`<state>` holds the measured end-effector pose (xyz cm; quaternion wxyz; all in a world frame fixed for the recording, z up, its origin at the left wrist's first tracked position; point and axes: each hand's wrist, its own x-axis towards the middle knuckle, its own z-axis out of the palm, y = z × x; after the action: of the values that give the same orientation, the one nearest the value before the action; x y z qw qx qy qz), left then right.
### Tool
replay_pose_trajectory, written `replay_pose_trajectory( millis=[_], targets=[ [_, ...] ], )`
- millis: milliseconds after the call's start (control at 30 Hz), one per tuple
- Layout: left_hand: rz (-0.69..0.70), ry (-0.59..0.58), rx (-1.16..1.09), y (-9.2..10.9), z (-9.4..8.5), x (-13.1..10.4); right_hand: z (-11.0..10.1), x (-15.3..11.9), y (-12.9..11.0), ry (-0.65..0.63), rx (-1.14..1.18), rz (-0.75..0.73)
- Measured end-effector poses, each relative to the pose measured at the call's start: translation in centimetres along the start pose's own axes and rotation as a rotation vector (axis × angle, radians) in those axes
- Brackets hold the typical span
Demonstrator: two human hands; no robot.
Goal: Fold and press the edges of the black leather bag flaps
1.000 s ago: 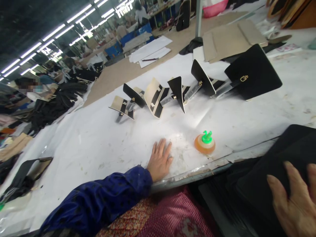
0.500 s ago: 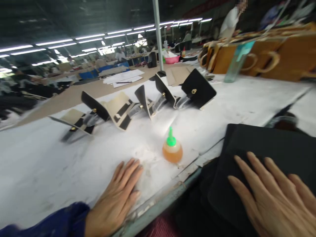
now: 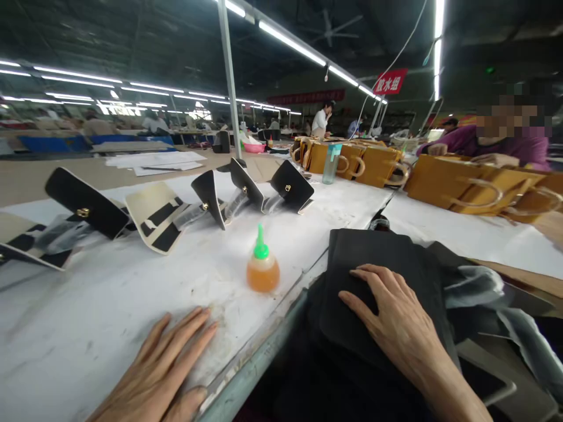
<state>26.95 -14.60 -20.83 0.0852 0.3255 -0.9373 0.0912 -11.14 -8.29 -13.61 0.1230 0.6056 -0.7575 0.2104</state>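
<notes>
My left hand (image 3: 160,369) lies flat, fingers spread, on the white table (image 3: 88,305) near its front edge and holds nothing. My right hand (image 3: 393,319) rests palm down on a stack of black leather pieces (image 3: 378,258) beside the table's edge. A small orange glue bottle (image 3: 263,271) with a green nozzle stands upright between the two hands. Behind it runs a row of black and cream bag flaps (image 3: 206,199) with gold clasps, propped up at angles.
Tan handbags (image 3: 466,184) with round handles stand at the right, where a person in purple (image 3: 497,140) sits. A teal bottle (image 3: 331,164), a metal pole (image 3: 229,76), white papers (image 3: 153,161) and grey cloth (image 3: 479,287) are around. More workers are far behind.
The view has swung up and to the right, so the far hall and the handbags show. Both hands stay flat where they were, the right one on the black pieces.
</notes>
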Motion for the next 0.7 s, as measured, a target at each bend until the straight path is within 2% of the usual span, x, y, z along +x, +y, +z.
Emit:
replay_pose_trajectory(
  millis=[133, 200, 300, 400, 567, 700],
  targets=[
    [0.016, 0.072, -0.053, 0.4, -1.1, 0.1, -1.3, -0.1, -0.1, -0.085, 0.051, 0.022],
    [-0.023, 0.018, -0.147, 0.8, -2.0, 0.2, -2.4, -0.2, -0.7, -0.163, 0.045, 0.008],
    [-0.085, -0.133, -0.308, 1.4, -3.9, 0.3, -4.3, -0.8, -2.6, -0.321, 0.003, -0.036],
    [-0.091, -0.133, -0.362, 1.7, -5.2, 0.1, -5.4, -2.0, -5.5, -0.424, -0.098, -0.039],
    [-0.073, -0.01, -0.393, 2.1, -5.8, -0.8, -4.8, -4.8, -10.2, -0.337, -0.273, 0.107],
    [-0.059, 0.031, -0.396, 2.2, -6.0, -1.4, -4.4, -6.1, -12.3, -0.237, -0.291, 0.221]
  ],
)
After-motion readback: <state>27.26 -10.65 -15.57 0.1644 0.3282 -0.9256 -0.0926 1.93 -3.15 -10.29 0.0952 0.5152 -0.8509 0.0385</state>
